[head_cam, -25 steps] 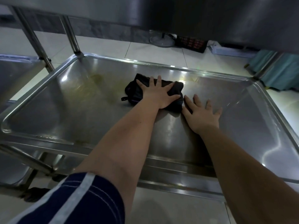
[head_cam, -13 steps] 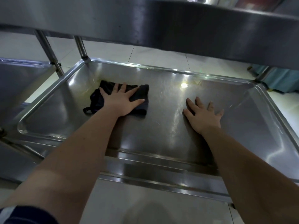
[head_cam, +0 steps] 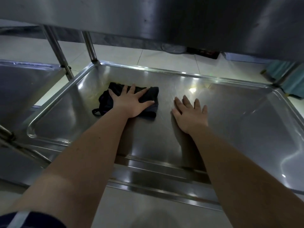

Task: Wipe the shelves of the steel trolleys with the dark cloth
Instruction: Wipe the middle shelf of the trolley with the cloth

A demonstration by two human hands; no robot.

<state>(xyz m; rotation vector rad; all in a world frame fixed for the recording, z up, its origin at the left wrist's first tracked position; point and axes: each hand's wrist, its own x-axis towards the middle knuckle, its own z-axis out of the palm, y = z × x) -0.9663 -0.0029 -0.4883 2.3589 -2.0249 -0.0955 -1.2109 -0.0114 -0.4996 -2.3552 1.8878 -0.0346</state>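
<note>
The dark cloth (head_cam: 153, 93) lies folded on the lower steel trolley shelf (head_cam: 238, 116), left of its middle. My left hand (head_cam: 130, 100) presses flat on the cloth with fingers spread and straight. My right hand (head_cam: 190, 113) rests flat on the bare steel just right of the cloth, fingers straight, holding nothing. A loop of the cloth (head_cam: 97, 111) trails out at its left edge.
An upper steel shelf (head_cam: 164, 18) overhangs close above the hands. Two upright steel posts (head_cam: 89, 46) stand at the far left corner. A second trolley shelf (head_cam: 24, 83) sits to the left. Pale floor tiles and a teal fabric (head_cam: 279, 71) lie beyond.
My left hand slid the cloth from mid-shelf toward the left, then slightly back to the right. My right hand stayed planted in the same spot.
</note>
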